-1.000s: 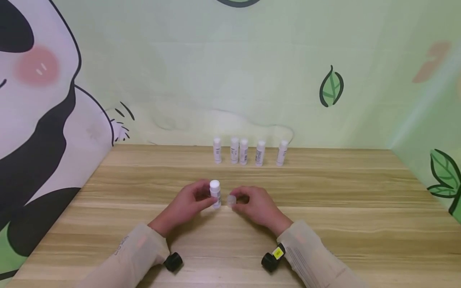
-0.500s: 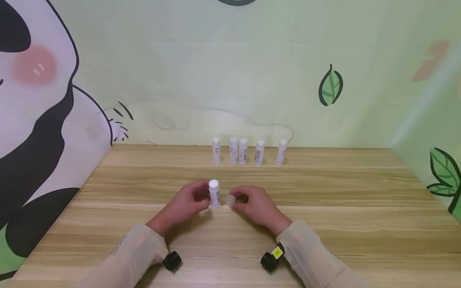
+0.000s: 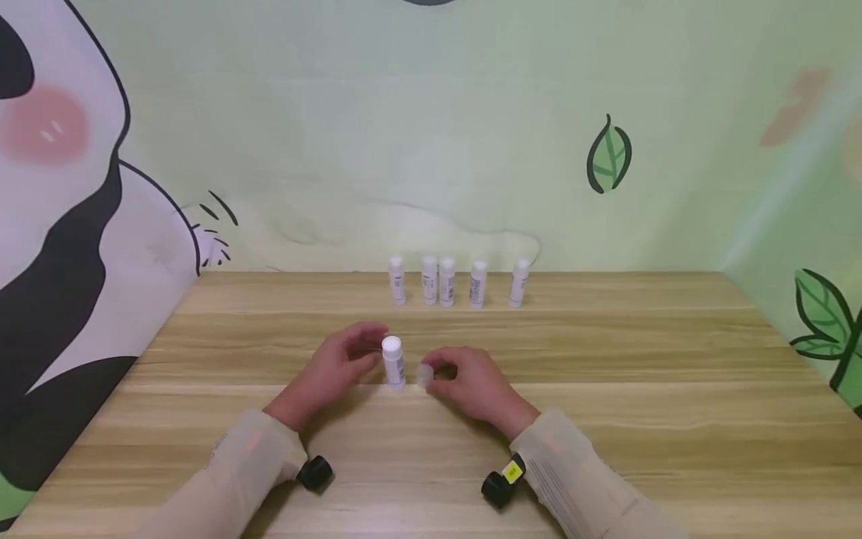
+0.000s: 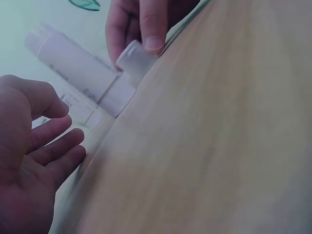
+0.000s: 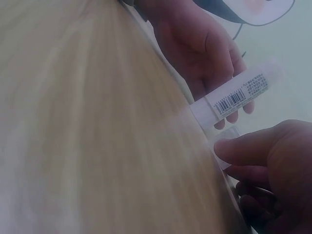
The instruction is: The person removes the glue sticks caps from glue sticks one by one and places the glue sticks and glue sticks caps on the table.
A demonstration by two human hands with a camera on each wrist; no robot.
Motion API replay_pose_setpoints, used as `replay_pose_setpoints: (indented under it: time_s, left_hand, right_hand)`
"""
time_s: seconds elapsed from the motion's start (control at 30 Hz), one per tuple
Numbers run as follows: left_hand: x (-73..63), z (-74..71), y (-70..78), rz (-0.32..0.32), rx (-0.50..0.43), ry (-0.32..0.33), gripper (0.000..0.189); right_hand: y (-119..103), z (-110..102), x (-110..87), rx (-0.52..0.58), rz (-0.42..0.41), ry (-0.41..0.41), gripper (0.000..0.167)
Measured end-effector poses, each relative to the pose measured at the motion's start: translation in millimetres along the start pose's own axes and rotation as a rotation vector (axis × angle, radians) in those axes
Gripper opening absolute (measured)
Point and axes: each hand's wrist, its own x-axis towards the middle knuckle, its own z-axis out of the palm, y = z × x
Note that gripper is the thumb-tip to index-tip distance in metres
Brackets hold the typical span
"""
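One white glue stick [image 3: 393, 366] stands upright on the wooden table, its white top uncovered. My left hand [image 3: 332, 368] is just left of it with fingers loosely spread; in the left wrist view a gap shows between these fingers and the glue stick [image 4: 80, 70]. On the other side, my right hand [image 3: 477, 383] pinches a small translucent cap [image 3: 424, 374] between thumb and fingers, low at the tabletop. The right wrist view shows the thumb over the cap [image 5: 230, 134], close beside the stick's base, and a barcode label on the glue stick [image 5: 236, 97].
Several similar white tubes [image 3: 447, 283] stand upright in a loose row near the table's back edge. Behind them rises a pale green wall [image 3: 431, 150] with a panda and leaf pictures. The wooden table [image 3: 640, 352] extends to both sides.
My left hand has let go of the glue stick and drawn a little to the left, its fingers spreading. The right hand still pinches the cap. The head view has shifted slightly.
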Motion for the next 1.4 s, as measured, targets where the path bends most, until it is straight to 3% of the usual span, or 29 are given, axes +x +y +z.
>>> replay_pose_setpoints:
  time_s: [0.77,1.4]
  left_hand:
    - [28.5,-14.9,-9.0,-0.095,0.041,0.027,0.051]
    - [62.4,-19.7,-17.0,-0.137,-0.022,0.057,0.057]
  right_hand:
    - [-1.4,-0.6,1.6,-0.013,-0.012,-0.011,0.029]
    - [-1.0,-2.0,0.8,-0.008,0.023,-0.019,0.03]
